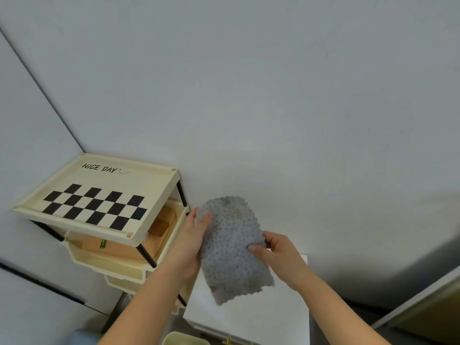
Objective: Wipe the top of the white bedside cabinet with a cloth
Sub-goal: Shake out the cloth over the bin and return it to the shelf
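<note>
A grey bumpy cloth (231,247) hangs in the air between my two hands, above the white bedside cabinet (268,317). My left hand (191,242) grips its upper left edge, thumb on the front. My right hand (276,255) pinches its right edge, thumb pressed on the fabric. The cloth's lower end droops toward the cabinet top without clearly touching it. Much of the cabinet top is hidden behind the cloth and my arms.
A cream tiered cart (99,200) with a checkerboard top and "NICE DAY" print stands left of the cabinet, holding boxes on its lower shelves. A pale wall is straight ahead. A cream bin rim (184,338) shows below the cabinet.
</note>
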